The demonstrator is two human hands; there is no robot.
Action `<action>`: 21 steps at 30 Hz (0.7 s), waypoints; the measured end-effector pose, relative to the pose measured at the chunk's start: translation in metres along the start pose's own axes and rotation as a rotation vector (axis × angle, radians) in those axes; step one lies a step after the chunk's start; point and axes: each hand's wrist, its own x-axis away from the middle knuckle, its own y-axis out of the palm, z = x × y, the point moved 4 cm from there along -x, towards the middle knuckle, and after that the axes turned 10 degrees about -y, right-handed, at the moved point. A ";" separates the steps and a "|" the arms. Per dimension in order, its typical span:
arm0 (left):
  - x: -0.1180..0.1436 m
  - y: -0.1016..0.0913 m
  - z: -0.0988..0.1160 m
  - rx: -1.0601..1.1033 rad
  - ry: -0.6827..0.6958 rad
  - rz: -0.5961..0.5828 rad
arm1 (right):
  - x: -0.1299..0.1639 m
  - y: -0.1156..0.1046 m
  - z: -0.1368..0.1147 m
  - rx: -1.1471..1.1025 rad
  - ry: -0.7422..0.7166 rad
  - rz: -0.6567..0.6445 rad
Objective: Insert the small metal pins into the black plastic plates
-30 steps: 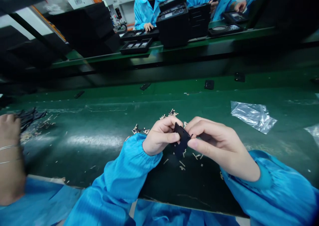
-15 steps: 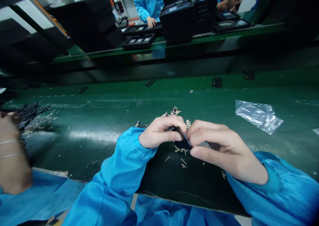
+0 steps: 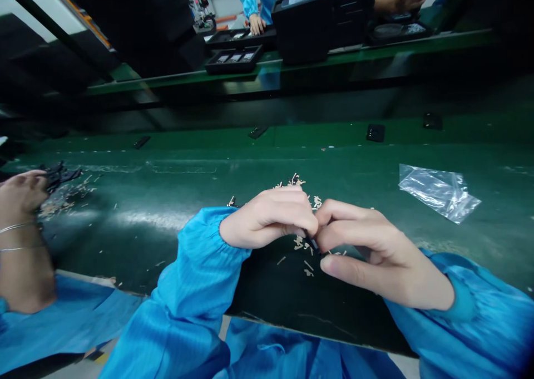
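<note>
Between my hands is a small, thin black plate-like part [image 3: 312, 244], seen nearly edge-on and mostly covered by fingers. My right hand [image 3: 367, 245] pinches its near right edge between thumb and fingers. My left hand [image 3: 271, 215] is closed at the part's upper left end, its fingertips touching those of the right hand; its thumb is hidden. Small beige scraps [image 3: 298, 243] lie scattered on the dark green bench [image 3: 267, 290] under and around my hands, with a further heap of scraps [image 3: 294, 180] just beyond them.
A clear plastic bag [image 3: 438, 192] lies to the right. Black parts [image 3: 375, 133] are spaced along the bench's far side. At left, a co-worker's hand [image 3: 20, 198] is at a pile of black pieces [image 3: 62, 176]. Black trays [image 3: 233, 59] and people stand behind a raised ledge.
The black part has turned more edge-on, and my left hand has rolled over it, hiding its thumb. At left, the co-worker's hand has moved further into view.
</note>
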 end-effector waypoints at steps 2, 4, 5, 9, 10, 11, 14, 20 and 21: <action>-0.001 0.000 0.001 -0.026 -0.033 -0.015 | 0.000 0.001 0.000 -0.011 0.004 -0.009; -0.001 0.000 0.002 -0.062 -0.050 -0.021 | 0.000 0.001 0.001 -0.027 0.008 -0.014; -0.001 0.000 0.002 -0.085 -0.050 -0.021 | 0.001 0.001 0.002 -0.038 0.011 -0.017; 0.000 0.001 0.006 -0.193 0.008 -0.017 | 0.001 0.001 0.007 -0.090 0.024 -0.025; 0.001 0.001 0.007 -0.219 0.035 -0.011 | 0.000 0.001 0.009 -0.102 0.031 -0.025; 0.001 0.001 0.008 -0.242 0.058 -0.004 | 0.000 0.001 0.011 -0.110 0.041 -0.024; 0.003 0.000 0.007 -0.260 0.096 0.040 | -0.001 0.000 0.020 -0.138 0.084 0.010; 0.005 -0.002 0.001 -0.130 0.091 0.133 | 0.001 -0.003 0.020 -0.150 0.079 0.146; 0.005 -0.001 0.000 -0.098 0.089 0.134 | 0.002 -0.003 0.018 -0.136 0.070 0.153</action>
